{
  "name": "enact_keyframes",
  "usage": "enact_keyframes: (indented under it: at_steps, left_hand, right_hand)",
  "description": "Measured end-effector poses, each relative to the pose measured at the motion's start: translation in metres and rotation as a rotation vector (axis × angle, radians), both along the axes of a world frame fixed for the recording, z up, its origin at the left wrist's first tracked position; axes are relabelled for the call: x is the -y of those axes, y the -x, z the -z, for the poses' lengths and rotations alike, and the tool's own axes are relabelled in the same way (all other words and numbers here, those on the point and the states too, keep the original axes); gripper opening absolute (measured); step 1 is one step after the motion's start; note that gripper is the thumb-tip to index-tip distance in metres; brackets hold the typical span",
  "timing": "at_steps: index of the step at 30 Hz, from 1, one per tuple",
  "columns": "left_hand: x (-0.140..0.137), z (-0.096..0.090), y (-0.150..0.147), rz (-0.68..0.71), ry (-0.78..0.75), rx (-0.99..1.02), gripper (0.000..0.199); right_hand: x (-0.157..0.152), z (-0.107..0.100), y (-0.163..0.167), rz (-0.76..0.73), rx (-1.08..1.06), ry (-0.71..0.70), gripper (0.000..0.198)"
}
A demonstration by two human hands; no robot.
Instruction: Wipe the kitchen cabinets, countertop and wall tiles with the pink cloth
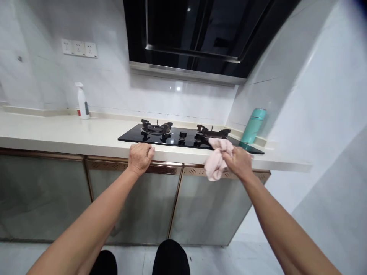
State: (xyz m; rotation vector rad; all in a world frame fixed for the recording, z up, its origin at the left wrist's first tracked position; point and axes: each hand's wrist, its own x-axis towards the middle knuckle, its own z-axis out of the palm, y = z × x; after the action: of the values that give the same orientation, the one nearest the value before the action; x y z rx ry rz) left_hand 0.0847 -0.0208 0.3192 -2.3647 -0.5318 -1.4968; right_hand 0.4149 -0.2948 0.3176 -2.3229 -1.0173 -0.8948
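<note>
My right hand [240, 162] grips a crumpled pale pink cloth [215, 164], which hangs over the counter's front edge and touches the near right part of the black glass gas hob [132, 136]. Curled into a fist, my left hand [140, 157] rests on the front edge of the cream countertop [51, 131], just before the hob's left end. Nothing shows between its fingers. The hob carries a left burner [156, 129], a right burner [213, 133] partly behind the cloth, and black knobs [182, 136] between them.
A teal flask [252, 128] stands at the hob's right end by the side wall. Toward the back left is a white spray bottle [82, 103]. A black range hood [189, 34] overhangs the hob. Glass-fronted cabinets [146, 206] run below the counter, and wall sockets [79, 48] sit upper left.
</note>
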Motion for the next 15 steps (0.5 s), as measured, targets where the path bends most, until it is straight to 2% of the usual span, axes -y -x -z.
enact_keyframes:
  at_steps: [4,7,11,13,15]
  left_hand:
    - [0.0,0.0,-0.003,-0.007,0.005,0.036,0.036]
    - [0.0,0.0,-0.007,-0.02,0.011,0.053,0.033]
    - [0.002,0.001,-0.013,-0.072,0.032,0.076,0.03]
    - [0.003,0.001,-0.017,-0.097,0.035,0.07,0.03]
    - [0.004,0.001,-0.019,-0.109,0.043,0.055,0.03]
  right_hand:
    - [0.079,0.0,-0.068,0.221,-0.188,-0.035,0.057]
    - [0.107,-0.001,-0.09,0.286,-0.288,-0.141,0.059]
    - [0.097,0.011,-0.084,0.363,-0.314,-0.3,0.071]
    - [0.076,0.024,-0.07,0.433,-0.288,-0.377,0.076]
    - [0.048,0.041,-0.047,0.428,-0.244,-0.36,0.075]
